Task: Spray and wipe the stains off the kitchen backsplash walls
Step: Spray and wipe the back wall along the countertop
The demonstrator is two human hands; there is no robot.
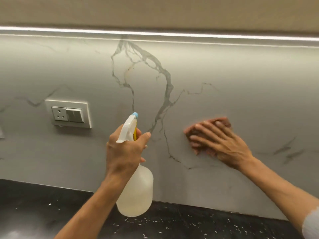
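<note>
A bright LED strip (155,33) under the cabinet (155,11) lights the scene from above, washing the upper marble backsplash (241,75) pale; it greys lower down. The black countertop (189,225) is dim, with hazy glare at its lower left. Motion blur smears the right hand (224,145) and brown cloth (189,132) (the left hand (124,152) and spray bottle (138,192) look fairly sharp). Wide-angle distortion bows the strip and counter edge.

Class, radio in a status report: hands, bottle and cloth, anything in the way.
Left hand grips bottle, aimed at wall. Right hand flat, pressing cloth on wall. Socket left of bottle, clear of cloth.
</note>
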